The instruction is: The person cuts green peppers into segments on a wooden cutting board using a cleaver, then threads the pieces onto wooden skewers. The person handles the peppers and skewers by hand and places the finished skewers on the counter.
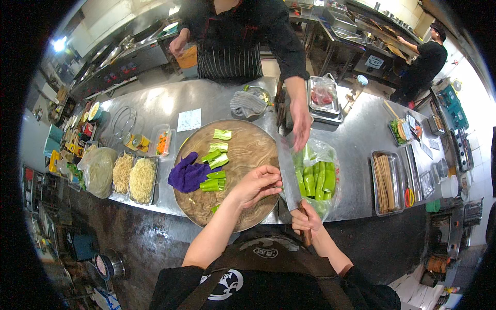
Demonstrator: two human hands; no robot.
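My right hand [307, 220] grips the wooden handle of a cleaver [288, 172], its broad blade pointing away from me at the board's right edge. My left hand [259, 186] is over the round wooden chopping board [248, 147], fingers curled near the blade; whether it holds anything is hidden. Cut pieces of green pepper [212, 185] lie in a column on the board, beside a purple cloth [188, 173]. Right of the blade, a clear plastic bag holds long green peppers [318, 178]. A co-worker's hand [301, 124] reaches to the bag's far edge.
A co-worker in a striped apron [230, 62] stands across the steel table [356, 131]. Noodle trays [142, 180], a container of diced carrot [163, 142] and cans [137, 142] are on the left. A grey cloth [248, 104] lies beyond the board; a tray of skewers [387, 184] is at right.
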